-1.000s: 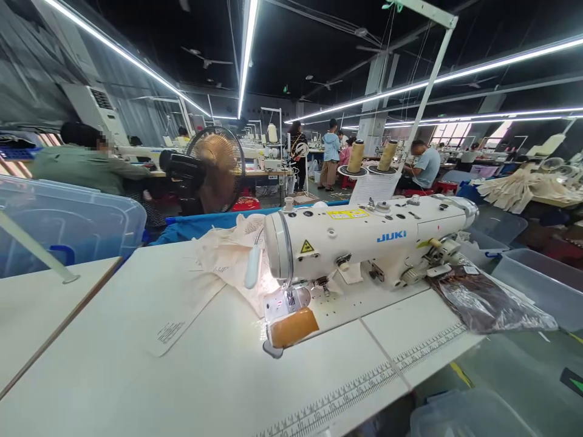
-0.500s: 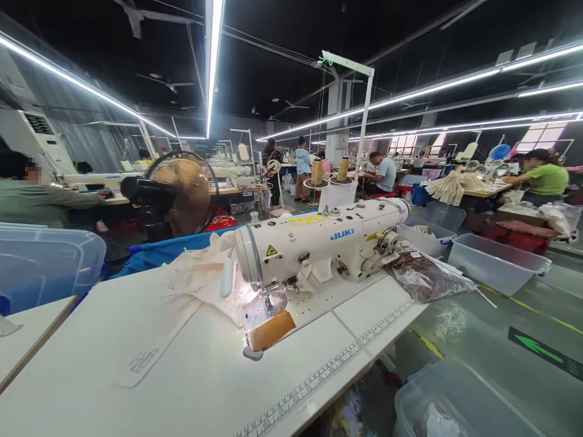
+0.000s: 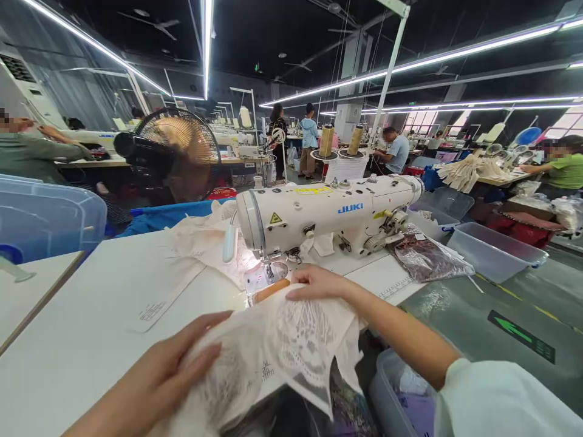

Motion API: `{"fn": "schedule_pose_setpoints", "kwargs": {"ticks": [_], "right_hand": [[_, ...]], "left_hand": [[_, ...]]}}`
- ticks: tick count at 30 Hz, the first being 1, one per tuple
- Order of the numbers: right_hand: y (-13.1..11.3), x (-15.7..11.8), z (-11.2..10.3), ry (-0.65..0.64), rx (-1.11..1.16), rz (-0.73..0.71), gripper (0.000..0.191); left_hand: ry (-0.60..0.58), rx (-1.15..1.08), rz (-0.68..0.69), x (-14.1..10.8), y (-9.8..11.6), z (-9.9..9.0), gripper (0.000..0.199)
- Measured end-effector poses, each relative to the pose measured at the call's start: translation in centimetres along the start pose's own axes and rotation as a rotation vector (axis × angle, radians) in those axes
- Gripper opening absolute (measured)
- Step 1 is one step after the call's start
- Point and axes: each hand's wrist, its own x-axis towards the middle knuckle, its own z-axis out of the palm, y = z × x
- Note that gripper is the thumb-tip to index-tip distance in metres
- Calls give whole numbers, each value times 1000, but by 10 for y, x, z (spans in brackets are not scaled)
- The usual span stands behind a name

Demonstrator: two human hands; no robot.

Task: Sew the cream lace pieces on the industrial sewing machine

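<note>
A cream lace fabric piece (image 3: 303,340) hangs across the table's front edge, with scalloped lace and pointed lower corners. Its upper right edge is pinched in my right hand (image 3: 321,283), fingers closed, just in front of the needle area. At the piece's left end, my left hand (image 3: 180,352) grips it between thumb and fingers, slightly blurred. Behind both hands stands a white JUKI sewing machine (image 3: 328,212), its lamp lighting the metal needle plate (image 3: 266,276). The brown pad (image 3: 271,291) beside the plate is partly covered by the fabric.
More cream fabric (image 3: 204,243) lies left of the needle on the white table (image 3: 91,321). A bag of dark material (image 3: 412,255) rests at the machine's right end. Clear bins (image 3: 496,249) stand on the floor; a fan (image 3: 177,152) and co-workers are beyond.
Both my hands have come into view from below, holding the lace fabric piece over the table's front edge. The view has shifted, and the co-worker at far left has raised their hands.
</note>
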Motion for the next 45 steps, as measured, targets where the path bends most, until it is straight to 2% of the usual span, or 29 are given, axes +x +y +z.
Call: {"fn": "schedule_pose_setpoints", "kwargs": {"ticks": [3,5,7,10,13,16,18,22,25,27,31,36,39,41,45], "right_hand": [[18,44,-33,40,-310,185,31],[26,61,-44,73,-469,272,32],[30,68,-45,114,-600,315,33],[28,56,-24,266,-839,206,28],[21,31,15,391,-953,-116,26],[21,17,50,319,-867,-444,24],[28,21,58,270,-869,-530,19],[56,46,42,279,-1082,-598,18],[67,60,22,317,-1254,-635,24],[67,63,13,327,-1331,-602,30],[61,61,10,343,-1280,-517,32],[55,59,11,343,-1254,-546,39],[52,60,8,287,-1270,-529,39],[50,61,7,258,-1269,-511,37],[48,59,6,286,-1278,-512,36]], "left_hand": [[-198,120,-37,77,-14,5,46],[-204,218,-71,111,-26,15,47],[-180,277,-92,125,-38,22,49],[-138,383,-82,118,-40,23,45],[-97,459,-45,104,-16,26,34],[-44,415,115,98,14,43,37],[-18,396,221,98,22,57,42],[-103,406,243,101,5,71,51],[-58,369,244,107,-16,71,53],[-12,342,262,111,-25,72,52],[23,314,305,116,-33,77,46],[84,337,367,115,-35,79,47],[101,358,385,116,-36,79,49],[105,355,390,118,-37,79,49],[80,353,379,119,-36,79,49]]}}
